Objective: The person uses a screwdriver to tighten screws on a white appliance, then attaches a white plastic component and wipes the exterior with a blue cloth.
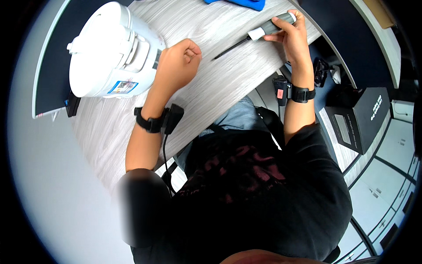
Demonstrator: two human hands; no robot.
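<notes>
My right hand (295, 42) grips a screwdriver (256, 34) by its thick grey and white handle, thumb along the side. Its long dark shaft points toward the middle of the table (228, 83), and the tip is near my left hand. My left hand (179, 64) is curled into a loose fist beside a white lidded bucket (99, 57); I see nothing sticking out of its fingers. The bucket stands on the left of the table, with a grey-white handle and a small picture label on its side.
A blue item (246, 3) lies at the far edge of the table. Dark partition panels (52, 57) rise at the left and right. A black box (358, 121) sits at the right, before white cabinets (380, 185). A cable (165, 154) hangs from my left wrist device.
</notes>
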